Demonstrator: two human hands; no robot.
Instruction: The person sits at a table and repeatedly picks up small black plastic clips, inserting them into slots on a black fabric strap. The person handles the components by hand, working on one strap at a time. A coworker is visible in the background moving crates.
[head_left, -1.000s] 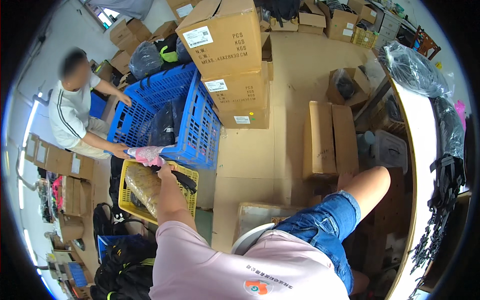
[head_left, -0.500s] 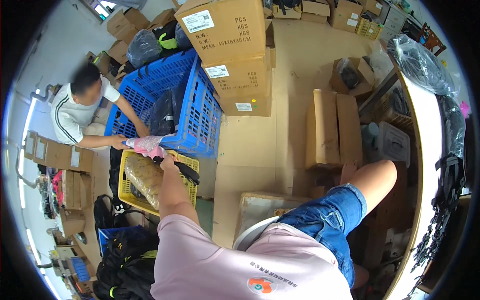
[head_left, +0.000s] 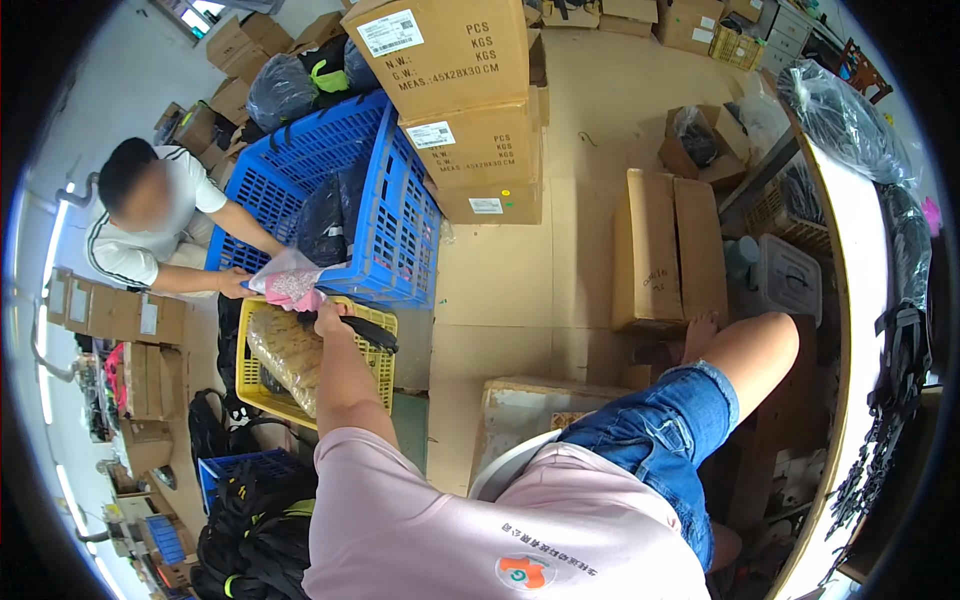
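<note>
My left hand [head_left: 328, 319] reaches out over a yellow plastic crate [head_left: 388, 372], its fingers closed on the near end of a pink patterned cloth piece [head_left: 291, 288]. Translucent plastic film [head_left: 285, 264] lies over the far part of that cloth. A co-worker's hand [head_left: 236, 283] is at its other end, beside the rim of a large blue slatted crate [head_left: 385, 240]. Below my wrist, a clear bag with brownish contents [head_left: 285, 350] fills much of the yellow crate. A black strap-like piece [head_left: 370, 334] lies next to my hand. My right hand is out of view.
A co-worker [head_left: 150, 220] in a white top leans over the blue crate. Stacked cartons [head_left: 470, 150] rise behind it. A tall carton [head_left: 645, 260] stands to the right, before a long white table [head_left: 850, 250]. Black bags [head_left: 250, 540] pile up at lower left.
The co-worker's head and body have shifted left, away from the blue crate. More translucent film shows over the pink cloth. My left hand keeps its grip and has moved slightly left and up.
</note>
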